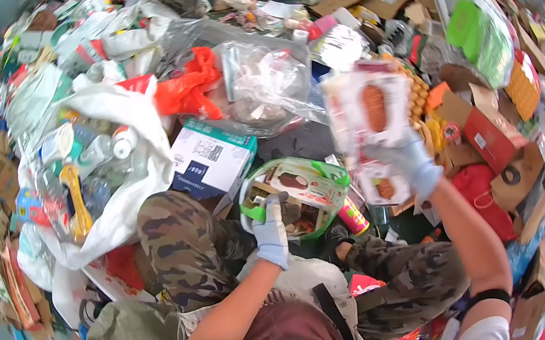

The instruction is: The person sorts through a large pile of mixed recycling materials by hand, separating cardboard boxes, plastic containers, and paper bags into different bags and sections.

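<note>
My left hand [271, 233], in a pale blue glove, is closed at the near left side of a green-rimmed plastic basket [340, 203], around its green handle [253, 212]. Flattened printed packaging and other small waste lie inside the basket. Off to the right, my gloved right hand [406, 160] is raised and closed on a white printed carton [373, 108] with a brown food picture. Motion blurs the carton, and a second similar printed panel [383, 184] hangs below the fingers.
A white woven sack [125, 108] of plastic bottles lies open on the left, with a yellow bottle [76, 203] in it. Beyond my knee is a white-and-blue box [206, 159]. Clear plastic film [264, 78], a red bag [190, 86] and heaped cardboard [490, 133] surround me. A pink can [352, 217] stands beside the basket.
</note>
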A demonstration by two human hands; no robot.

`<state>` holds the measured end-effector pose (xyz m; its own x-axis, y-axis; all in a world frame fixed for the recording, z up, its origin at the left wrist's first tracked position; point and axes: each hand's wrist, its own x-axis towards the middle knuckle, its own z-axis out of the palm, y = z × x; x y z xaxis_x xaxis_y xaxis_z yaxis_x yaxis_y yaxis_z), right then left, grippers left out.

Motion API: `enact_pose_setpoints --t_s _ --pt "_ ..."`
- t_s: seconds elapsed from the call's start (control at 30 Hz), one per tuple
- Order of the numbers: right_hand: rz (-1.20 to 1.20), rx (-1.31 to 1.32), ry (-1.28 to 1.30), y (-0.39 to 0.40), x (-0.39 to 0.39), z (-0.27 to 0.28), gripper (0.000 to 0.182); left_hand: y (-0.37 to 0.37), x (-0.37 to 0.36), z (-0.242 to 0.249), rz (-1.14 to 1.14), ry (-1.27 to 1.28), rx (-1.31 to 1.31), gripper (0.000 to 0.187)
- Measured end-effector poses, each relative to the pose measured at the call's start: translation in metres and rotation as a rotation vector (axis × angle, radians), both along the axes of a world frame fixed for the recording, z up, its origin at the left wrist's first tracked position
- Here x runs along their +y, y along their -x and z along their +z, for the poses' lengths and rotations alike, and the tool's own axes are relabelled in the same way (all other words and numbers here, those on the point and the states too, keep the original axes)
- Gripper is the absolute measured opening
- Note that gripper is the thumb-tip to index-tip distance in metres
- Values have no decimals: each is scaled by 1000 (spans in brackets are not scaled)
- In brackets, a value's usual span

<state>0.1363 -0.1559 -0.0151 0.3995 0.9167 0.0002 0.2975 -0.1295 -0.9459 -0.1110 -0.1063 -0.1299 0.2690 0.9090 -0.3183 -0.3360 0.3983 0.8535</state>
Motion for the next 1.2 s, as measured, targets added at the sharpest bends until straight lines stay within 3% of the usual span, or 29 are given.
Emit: enact_pose_setpoints --t_s 0.03,0.13,0.17,0.23,0.27,0.33,0.37,0.43,0.57,0.63,0.7,0.77,0.8,0.83,0.87,0.9,0.97,1.13,1.2 --pt "93 89 -98 29 26 -17 52 8 -2 5 -18 76 -22 26" --pt "177 84 -65 95 69 -86 45 19 -4 17 111 59 -62 22" --pt "262 -577 -68 106 68 -75 44 25 -3 21 89 75 -65 21" --pt "505 -973 -302 106 68 -104 47 47 3 37 -14 180 -59 18" --pt "510 -978 -294 102 62 -110 47 53 6 32 -7 179 -63 19" --pt "454 -899 177 99 53 -98 50 62 7 28 19 128 -93 21" --pt "463 -908 191 89 54 -100 50 64 8 26 35 92 -97 22" --pt "471 -692 504 69 65 -104 53 63 10 23 29 83 -96 26" --pt "523 -582 578 84 69 -95 54 60 16 13 -67 -5 -129 33" --pt "505 -592 287 93 52 -103 52 61 21 14 67 -2 -78 32" --pt "506 -753 222 84 39 -128 47 69 30 1 207 103 -105 31" --pt "506 -787 295 80 31 -141 43 61 20 3 205 -64 -100 31" --pt "500 -827 359 77 27 -149 38 56 13 8 110 -235 21 31" --pt "462 -896 216 83 19 -165 31 52 7 12 13 -411 141 31" --pt "488 -961 187 81 12 -178 30 47 5 -16 11 -519 134 29" --pt "525 -1024 157 90 13 -175 29 52 6 -9 15 -522 137 29" --pt "655 -1162 529 120 27 -149 30 66 4 16 -87 -55 -116 30" --pt "656 -1123 711 128 54 -159 35 65 -24 16 -425 25 -45 32" --pt "728 -1148 727 142 54 -163 42 56 -8 6 -297 -173 -6 30"
